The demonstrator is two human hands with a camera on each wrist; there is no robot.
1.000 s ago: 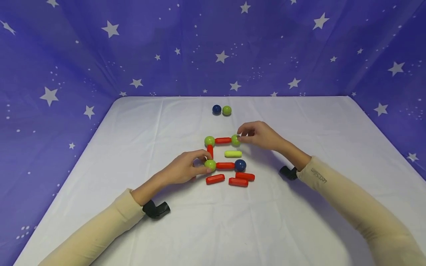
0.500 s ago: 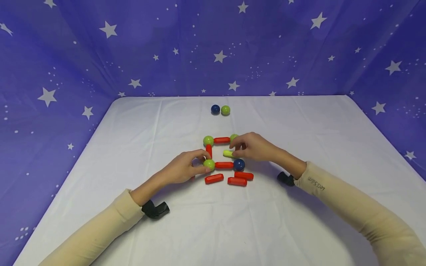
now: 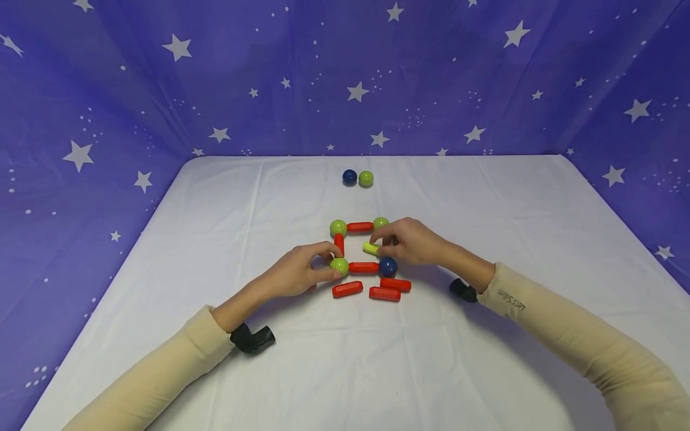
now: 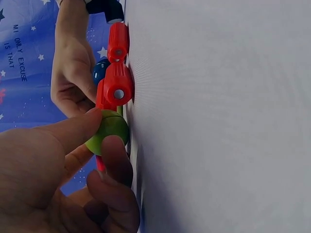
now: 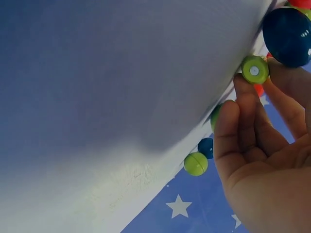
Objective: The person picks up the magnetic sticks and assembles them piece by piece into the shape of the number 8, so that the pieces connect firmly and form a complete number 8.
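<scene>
My left hand pinches a green ball at the near left corner of a three-sided frame, thumb and fingers on its sides. From that ball a red rod runs right to a dark blue ball, and another red rod leads back to a second green ball. A far red rod ends at a third green ball. My right hand pinches a short yellow-green rod in the frame's open right side. Its pale round end shows in the right wrist view.
Loose red rods lie on the near side of the frame, two of them side by side at the right. Farther back on the white cloth sit a blue ball and a green ball. A purple starry curtain hangs behind.
My right hand has left the far right green ball, come nearer and taken hold of the yellow-green rod, which is now slightly turned. My left hand stays on its green ball.
</scene>
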